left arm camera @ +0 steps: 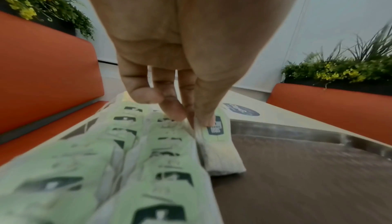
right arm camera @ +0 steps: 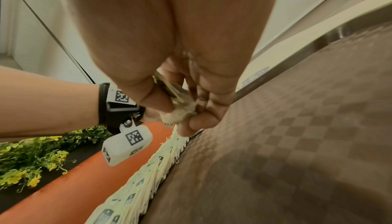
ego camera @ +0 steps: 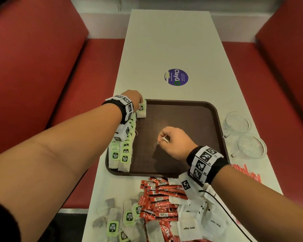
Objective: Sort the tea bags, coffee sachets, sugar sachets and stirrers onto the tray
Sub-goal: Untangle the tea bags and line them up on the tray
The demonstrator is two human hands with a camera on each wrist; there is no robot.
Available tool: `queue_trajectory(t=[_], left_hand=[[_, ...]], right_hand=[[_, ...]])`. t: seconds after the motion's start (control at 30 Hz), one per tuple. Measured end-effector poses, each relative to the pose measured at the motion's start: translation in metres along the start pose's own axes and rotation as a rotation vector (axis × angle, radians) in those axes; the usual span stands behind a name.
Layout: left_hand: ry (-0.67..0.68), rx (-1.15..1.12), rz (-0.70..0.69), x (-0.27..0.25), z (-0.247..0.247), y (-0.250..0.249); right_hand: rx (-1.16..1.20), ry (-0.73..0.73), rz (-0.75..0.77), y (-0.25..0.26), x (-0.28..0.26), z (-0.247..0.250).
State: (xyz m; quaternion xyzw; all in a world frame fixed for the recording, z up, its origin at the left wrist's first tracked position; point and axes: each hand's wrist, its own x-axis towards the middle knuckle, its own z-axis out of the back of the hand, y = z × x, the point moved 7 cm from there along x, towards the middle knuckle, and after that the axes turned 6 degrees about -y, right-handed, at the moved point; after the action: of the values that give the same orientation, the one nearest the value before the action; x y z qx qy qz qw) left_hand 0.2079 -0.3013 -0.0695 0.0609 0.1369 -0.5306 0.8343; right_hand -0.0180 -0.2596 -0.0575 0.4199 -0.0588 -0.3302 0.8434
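A brown tray (ego camera: 182, 123) lies on the white table. Two rows of green-labelled tea bags (ego camera: 125, 152) run along its left edge. At the tray's far left corner my left hand (ego camera: 140, 102) pinches the top of one tea bag (ego camera: 141, 111) that stands beside the rows. The left wrist view shows the thumb and fingertips (left arm camera: 208, 120) closed on that tea bag (left arm camera: 220, 152). My right hand (ego camera: 162, 137) hovers over the tray's bare middle. It grips a small bunch of tea bags (right arm camera: 180, 108) in curled fingers.
Near the table's front edge lies a mixed pile: loose tea bags (ego camera: 128, 217), red coffee sachets (ego camera: 161, 194) and white sugar sachets (ego camera: 189, 224). Red stirrers (ego camera: 247, 172) lie right of the tray. Two glass cups (ego camera: 238, 123) stand by the tray's right side. Red benches flank the table.
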Motion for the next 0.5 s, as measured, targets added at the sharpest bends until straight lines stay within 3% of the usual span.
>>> queue_trajectory(t=[0.33,0.5], left_hand=[[-0.089,-0.011,0.025,0.000,-0.009,-0.011],[0.068,0.019,-0.031,-0.006,-0.026,-0.022]], right_hand=[[-0.074,0.031,0.071,-0.006,0.003,-0.006],[0.008,0.005,-0.018,-0.008,0.002,-0.002]])
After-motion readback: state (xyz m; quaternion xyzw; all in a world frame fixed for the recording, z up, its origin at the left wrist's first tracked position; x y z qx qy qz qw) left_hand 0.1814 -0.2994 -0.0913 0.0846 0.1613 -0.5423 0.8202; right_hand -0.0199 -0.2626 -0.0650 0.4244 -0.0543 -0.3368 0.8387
